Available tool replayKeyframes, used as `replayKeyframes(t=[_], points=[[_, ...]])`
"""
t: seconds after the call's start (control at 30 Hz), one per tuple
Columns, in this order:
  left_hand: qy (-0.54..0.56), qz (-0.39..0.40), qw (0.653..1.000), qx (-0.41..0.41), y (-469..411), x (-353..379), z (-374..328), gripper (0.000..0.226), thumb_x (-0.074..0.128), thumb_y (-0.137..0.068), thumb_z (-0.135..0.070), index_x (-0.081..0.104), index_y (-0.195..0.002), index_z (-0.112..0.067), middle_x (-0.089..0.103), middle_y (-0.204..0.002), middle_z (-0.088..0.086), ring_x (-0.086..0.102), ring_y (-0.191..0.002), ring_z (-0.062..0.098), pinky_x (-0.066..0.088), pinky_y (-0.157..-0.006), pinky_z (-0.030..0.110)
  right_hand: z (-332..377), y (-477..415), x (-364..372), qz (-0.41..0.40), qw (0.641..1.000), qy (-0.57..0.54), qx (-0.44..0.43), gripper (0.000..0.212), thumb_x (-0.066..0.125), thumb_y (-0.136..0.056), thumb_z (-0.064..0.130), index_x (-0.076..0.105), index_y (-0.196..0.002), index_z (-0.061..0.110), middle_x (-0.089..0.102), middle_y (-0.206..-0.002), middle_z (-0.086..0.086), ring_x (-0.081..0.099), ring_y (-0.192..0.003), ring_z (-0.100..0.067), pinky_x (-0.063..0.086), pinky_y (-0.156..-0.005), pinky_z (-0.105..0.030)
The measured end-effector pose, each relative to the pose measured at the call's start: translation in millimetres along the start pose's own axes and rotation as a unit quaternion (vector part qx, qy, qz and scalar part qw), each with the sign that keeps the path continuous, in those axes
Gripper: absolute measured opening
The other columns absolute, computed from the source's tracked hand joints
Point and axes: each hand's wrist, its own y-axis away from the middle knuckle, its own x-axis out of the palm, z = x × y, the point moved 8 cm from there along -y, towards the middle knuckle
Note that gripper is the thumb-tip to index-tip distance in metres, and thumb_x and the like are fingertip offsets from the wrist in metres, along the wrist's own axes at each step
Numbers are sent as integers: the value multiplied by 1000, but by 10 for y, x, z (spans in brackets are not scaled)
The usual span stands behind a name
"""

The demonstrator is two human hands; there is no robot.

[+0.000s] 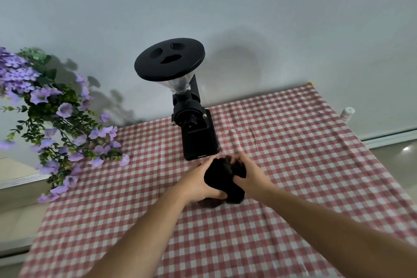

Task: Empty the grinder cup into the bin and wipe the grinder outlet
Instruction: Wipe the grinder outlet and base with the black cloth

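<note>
Plain grey wall (248, 7), checked tablecloth (293, 165)

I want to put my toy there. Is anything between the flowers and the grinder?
No. In the head view, only bare checked tablecloth lies between the purple flowers and the black grinder.

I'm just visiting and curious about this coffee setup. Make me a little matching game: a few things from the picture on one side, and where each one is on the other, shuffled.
Things:
1. black cloth
2. coffee grinder
3. purple flowers
4. white bottle cap

Places:
A. beyond the far right edge of the checked tablecloth
B. bunched between the left hand and the right hand
C. hanging over the table's left side
D. standing at the back of the table, by the wall

Pairs: 1-B, 2-D, 3-C, 4-A
</note>
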Motion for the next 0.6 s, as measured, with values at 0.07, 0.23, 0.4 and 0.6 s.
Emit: replayKeyframes(t=[0.07,0.23,0.4,0.6], points=[[3,6,1000,-2,22,9,3,114,84,-70,-44,5,-152,-48,9,-163,-5,17,-148,22,29,-116,42,-154,76,93,27,999,30,20,26,55,-84,0,48,-93,24,60,-94,1,61,-86,-15,56,-70,-29],[-9,16,1000,8,38,-7,-56,113,83,-73,-41,4,-153,-45,8,-163,-5,14,-149,21,26,-117,42,-83,108,8,3,1000,14,-4,27,56,-83,-1,53,-93,23,60,-95,2,61,-86,-15,57,-70,-28],[-6,38,999,5,-8,-19,-3,115,87,-69,-38,8,-152,-49,7,-162,-10,14,-148,20,27,-117,47,35,115,28,-14,997,54,-48,32,57,-80,-2,49,-87,29,54,-101,5,56,-92,-15,52,-70,-24],[-78,106,991,0,-62,-54,44,118,87,-70,-35,2,-151,-51,-6,-163,-15,1,-150,17,16,-120,47,-325,218,240,44,993,111,8,30,57,-83,1,50,-93,28,52,-103,6,56,-92,-12,54,-72,-25]])
